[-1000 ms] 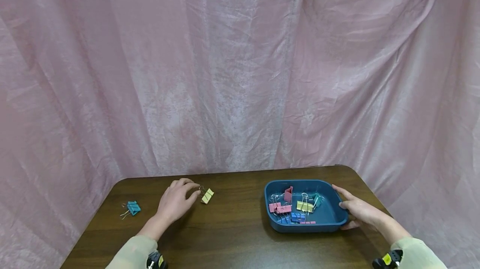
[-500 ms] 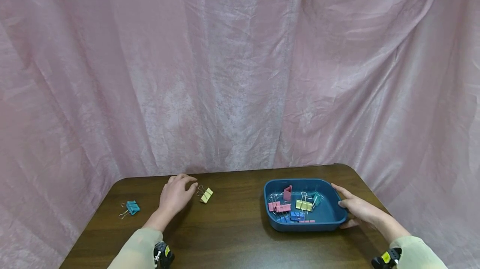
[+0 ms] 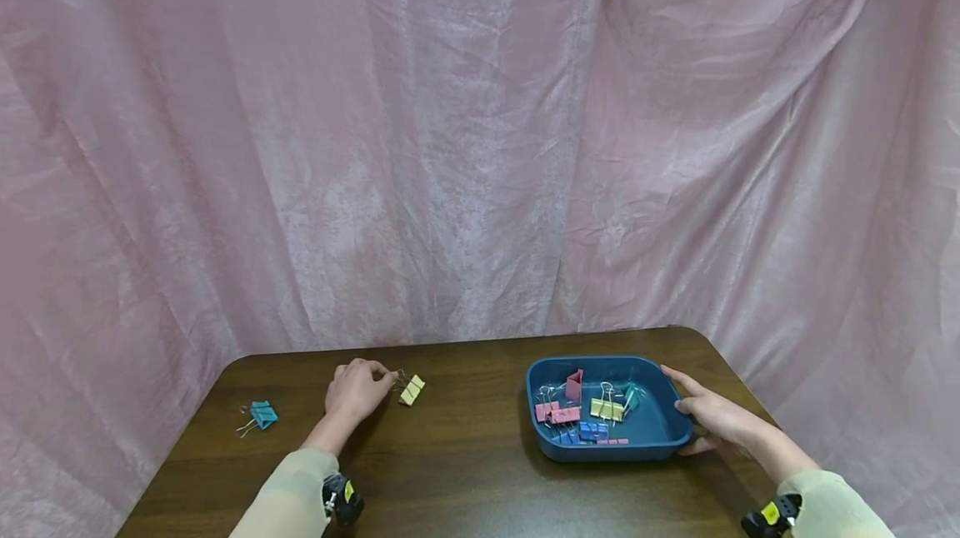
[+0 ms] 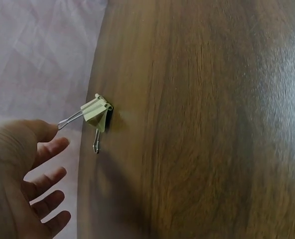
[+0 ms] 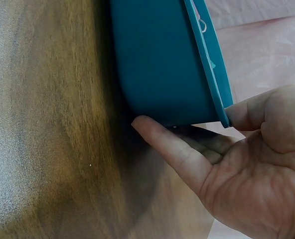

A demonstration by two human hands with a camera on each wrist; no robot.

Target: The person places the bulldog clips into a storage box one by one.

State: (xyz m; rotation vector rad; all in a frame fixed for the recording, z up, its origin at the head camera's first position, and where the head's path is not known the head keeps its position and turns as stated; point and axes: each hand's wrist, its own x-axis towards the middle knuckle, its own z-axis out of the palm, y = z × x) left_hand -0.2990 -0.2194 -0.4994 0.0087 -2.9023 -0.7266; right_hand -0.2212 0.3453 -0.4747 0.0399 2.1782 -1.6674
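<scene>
A yellow binder clip (image 3: pixel 412 390) lies toward the back of the table. My left hand (image 3: pixel 358 389) is at its wire handles, and in the left wrist view the thumb (image 4: pixel 45 130) meets the end of one handle while the other fingers spread below. At the right, my right hand (image 3: pixel 716 420) grips the end of a blue plastic box (image 3: pixel 660 453), with one digit at the rim and another finger (image 5: pixel 170 149) low against the outer wall. Inside are several binder clips: pink (image 3: pixel 565 415), blue (image 3: pixel 593 431), yellow (image 3: pixel 607 410) and teal (image 3: pixel 632 398).
A teal binder clip (image 3: pixel 263 415) lies on the left side of the brown wooden table (image 3: pixel 465 455), beyond the left forearm. Pink curtains (image 3: pixel 480 146) hang behind the table's far edge.
My left hand first drew back slightly from the yellow binder clip, then its thumb and forefinger came together at the wire handle. My right hand stays on the box.
</scene>
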